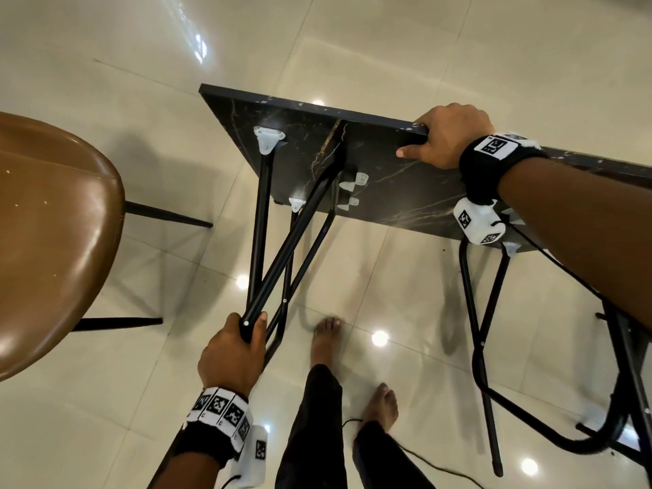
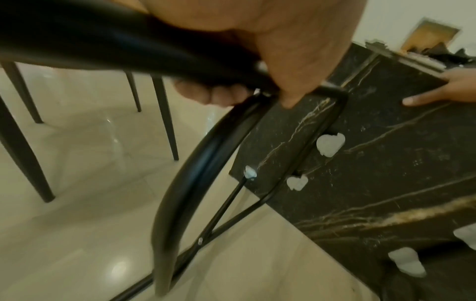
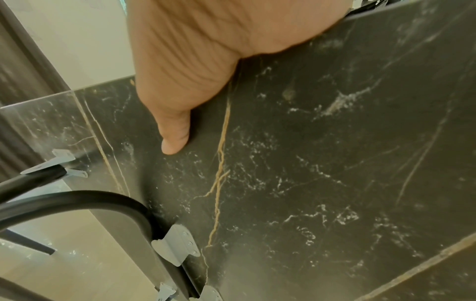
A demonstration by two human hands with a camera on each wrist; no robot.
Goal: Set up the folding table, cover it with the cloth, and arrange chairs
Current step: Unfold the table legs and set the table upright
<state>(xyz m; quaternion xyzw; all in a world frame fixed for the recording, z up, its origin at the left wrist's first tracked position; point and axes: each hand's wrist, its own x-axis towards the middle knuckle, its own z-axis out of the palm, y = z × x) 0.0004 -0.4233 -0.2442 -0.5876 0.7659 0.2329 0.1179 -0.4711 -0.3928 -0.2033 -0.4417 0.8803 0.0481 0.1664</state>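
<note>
Folding table [image 1: 370,164] stands on edge on the tiled floor [image 1: 388,47]. Left hand [image 1: 233,351] clenches leg frame [image 1: 282,241]; right hand [image 1: 448,135] clasps top edge. Likely rigid, heavy; hinged legs may swing, so holding frame and edge appears sound.

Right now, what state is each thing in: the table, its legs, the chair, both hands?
Black marble-patterned folding tabletop: tipped on edge, underside toward the person, not yet standing.
Left black tubular leg frame: swung out from the underside.
Right black tubular leg frame: swung out too.
Brown moulded chair: upright on the floor, left of the table, untouched.
Left hand: grips the left leg frame.
Right hand: holds the tabletop's upper edge.
</note>
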